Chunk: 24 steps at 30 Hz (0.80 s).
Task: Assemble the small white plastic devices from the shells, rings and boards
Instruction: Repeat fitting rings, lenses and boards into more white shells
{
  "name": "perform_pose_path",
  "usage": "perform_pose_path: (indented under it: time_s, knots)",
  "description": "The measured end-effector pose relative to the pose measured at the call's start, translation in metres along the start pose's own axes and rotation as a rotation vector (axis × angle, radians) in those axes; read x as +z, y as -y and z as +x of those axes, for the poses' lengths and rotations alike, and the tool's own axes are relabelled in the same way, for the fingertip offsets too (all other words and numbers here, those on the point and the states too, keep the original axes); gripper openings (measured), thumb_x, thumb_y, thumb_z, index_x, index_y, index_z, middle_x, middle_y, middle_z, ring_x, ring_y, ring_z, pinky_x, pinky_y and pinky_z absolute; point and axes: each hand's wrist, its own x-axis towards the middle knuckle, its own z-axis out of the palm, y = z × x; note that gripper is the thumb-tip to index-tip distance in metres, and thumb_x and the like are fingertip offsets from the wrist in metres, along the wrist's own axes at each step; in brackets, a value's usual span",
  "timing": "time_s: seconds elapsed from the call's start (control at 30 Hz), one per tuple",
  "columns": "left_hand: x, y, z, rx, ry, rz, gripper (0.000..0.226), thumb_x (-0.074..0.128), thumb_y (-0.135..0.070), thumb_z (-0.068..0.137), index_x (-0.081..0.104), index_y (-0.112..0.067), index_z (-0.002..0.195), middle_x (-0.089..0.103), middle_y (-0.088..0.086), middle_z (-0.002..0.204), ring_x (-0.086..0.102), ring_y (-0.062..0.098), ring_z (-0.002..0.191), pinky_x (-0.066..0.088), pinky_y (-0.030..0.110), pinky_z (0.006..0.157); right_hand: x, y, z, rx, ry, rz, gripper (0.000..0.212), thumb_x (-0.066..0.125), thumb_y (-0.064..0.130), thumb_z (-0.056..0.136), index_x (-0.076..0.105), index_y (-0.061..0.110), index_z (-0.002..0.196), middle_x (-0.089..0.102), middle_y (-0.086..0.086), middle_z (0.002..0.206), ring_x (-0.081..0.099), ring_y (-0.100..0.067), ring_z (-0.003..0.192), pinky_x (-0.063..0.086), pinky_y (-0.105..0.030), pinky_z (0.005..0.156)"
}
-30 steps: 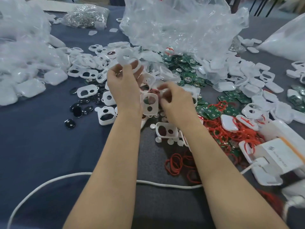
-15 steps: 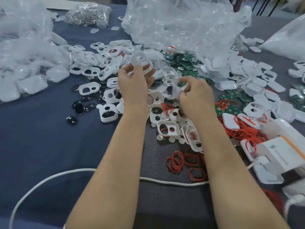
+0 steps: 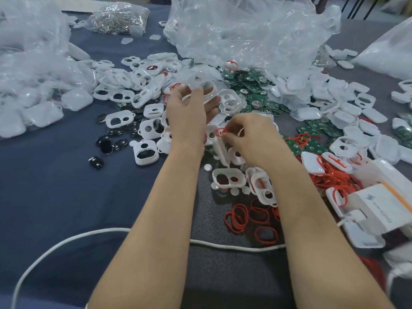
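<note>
My left hand [image 3: 189,114] holds a white shell [image 3: 208,91] up at its fingertips, above the heap of white shells [image 3: 142,94]. To its right and lower, my right hand [image 3: 252,134] pinches a red ring [image 3: 219,132] over another white shell [image 3: 211,136] lying on the pile. Loose red rings [image 3: 247,216] lie on the dark mat near me. Green boards [image 3: 256,94] are spread behind my hands. Black oval inserts [image 3: 107,143] lie to the left.
A large crumpled clear bag [image 3: 249,30] stands at the back, with more bags of white parts [image 3: 29,85] at the left. A white charger box [image 3: 379,208] sits at the right. A white cable [image 3: 89,236] crosses the blue cloth in front.
My right hand has come down and toward me from the pile and now pinches a red ring. My left hand still holds its shell, a little lower.
</note>
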Motion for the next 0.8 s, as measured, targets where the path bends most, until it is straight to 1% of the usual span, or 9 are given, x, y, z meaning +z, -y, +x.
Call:
perform_pose_path:
  time_s: [0.13,0.23,0.27,0.33,0.4,0.43,0.57,0.7,0.8]
  knots:
    - [0.001,0.001,-0.001,-0.013,0.017,0.063,0.012,0.047,-0.009,0.097,0.051,-0.013,0.108,0.072,0.005,0.094,0.071,0.016,0.073,0.051,0.018,0.05,0.002,-0.003,0.003,0.065,-0.171,0.257,0.008,0.064,0.02,0.089,0.068,0.018,0.096,0.067,0.001,0.082,0.059,-0.006,0.067,0.038,-0.006,0.055]
    - [0.002,0.003,-0.002,0.01,0.051,0.078,0.016,0.047,-0.006,0.097,0.049,-0.021,0.093,0.07,-0.002,0.082,0.071,0.014,0.072,0.057,0.024,0.067,0.001,-0.006,0.003,0.141,-0.175,0.451,0.01,0.064,0.014,0.089,0.063,0.024,0.086,0.067,0.002,0.076,0.062,-0.003,0.056,0.041,-0.006,0.044]
    - [0.002,0.004,-0.002,0.016,0.06,0.095,0.019,0.047,-0.005,0.097,0.048,-0.023,0.091,0.07,-0.003,0.08,0.071,0.013,0.072,0.057,0.023,0.069,0.0,-0.007,0.003,0.155,-0.152,0.489,0.015,0.063,0.011,0.089,0.062,0.025,0.083,0.068,0.001,0.076,0.065,-0.003,0.056,0.046,-0.009,0.047]
    - [0.002,0.006,-0.001,0.028,0.078,0.133,0.018,0.047,-0.005,0.098,0.049,-0.021,0.091,0.07,-0.004,0.078,0.071,0.012,0.072,0.057,0.022,0.068,-0.001,-0.009,0.003,0.185,-0.088,0.546,0.019,0.059,0.005,0.089,0.066,0.023,0.09,0.071,-0.002,0.081,0.071,-0.012,0.069,0.059,-0.026,0.064]
    - [0.002,0.008,0.0,0.044,0.093,0.179,0.014,0.048,-0.006,0.098,0.052,-0.018,0.094,0.071,-0.005,0.079,0.072,0.012,0.073,0.057,0.021,0.067,-0.003,-0.009,0.002,0.218,-0.052,0.622,0.031,0.047,-0.003,0.088,0.066,0.018,0.101,0.071,-0.005,0.087,0.073,-0.022,0.077,0.059,-0.047,0.077]
    - [0.001,0.009,0.0,0.052,0.1,0.2,0.012,0.048,-0.007,0.098,0.052,-0.018,0.096,0.071,-0.005,0.081,0.072,0.012,0.076,0.057,0.021,0.068,-0.003,-0.009,0.003,0.225,-0.055,0.643,0.035,0.043,-0.006,0.088,0.065,0.017,0.103,0.069,-0.004,0.086,0.072,-0.022,0.076,0.058,-0.049,0.078]
    - [0.001,0.012,0.0,0.07,0.121,0.25,0.011,0.049,-0.009,0.098,0.053,-0.019,0.095,0.072,-0.004,0.086,0.072,0.012,0.08,0.058,0.023,0.072,-0.003,-0.01,0.004,0.189,-0.214,0.603,0.025,0.049,0.0,0.093,0.062,0.009,0.112,0.062,0.006,0.08,0.066,-0.009,0.061,0.06,-0.029,0.07]
    - [0.001,0.013,0.0,0.059,0.15,0.31,0.01,0.05,-0.008,0.097,0.056,-0.016,0.095,0.073,-0.003,0.086,0.072,0.011,0.078,0.058,0.021,0.071,-0.007,-0.008,0.005,0.13,-0.411,0.602,0.015,0.057,0.008,0.092,0.059,0.011,0.107,0.065,0.002,0.088,0.068,-0.016,0.079,0.057,-0.035,0.081]
    - [0.003,0.014,-0.001,0.023,0.196,0.326,0.012,0.051,-0.009,0.097,0.055,-0.019,0.092,0.073,-0.002,0.085,0.072,0.012,0.076,0.059,0.024,0.074,-0.006,-0.003,0.004,0.003,-0.498,0.526,0.009,0.058,0.009,0.092,0.064,0.012,0.098,0.066,0.001,0.088,0.064,-0.013,0.081,0.053,-0.029,0.081]
